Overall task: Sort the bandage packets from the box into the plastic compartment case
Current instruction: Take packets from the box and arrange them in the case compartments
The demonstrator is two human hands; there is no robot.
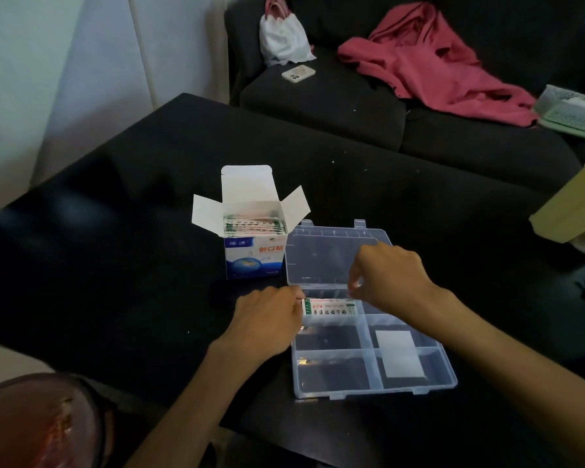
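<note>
Both of our hands meet over one bandage packet (330,307): our left hand (267,319) pinches its left end and our right hand (385,275) pinches its right end, fingers curled down onto it. We hold it flat above the far-left compartment of the clear plastic compartment case (446,376), whose lid lies open toward twelve o'clock. Whether the packet already rests on the dividers or hangs just above them we cannot tell.

At about eleven o'clock from the case stands the bandage box (250,258), flaps open, more packets (254,226) showing upright inside. A white patch (399,354) shows in the compartments at the case's right side; we cannot tell what it is.

We judge the main risk to be the fit: the packet looks about as long as its compartment is wide, so it could bridge a divider and sit crooked, and later keep the lid from closing. Releasing one end early could tip it into the neighbouring cell. Our left wrist is also near the light, open box, and a careless reach back could knock it over and spill the packets.
</note>
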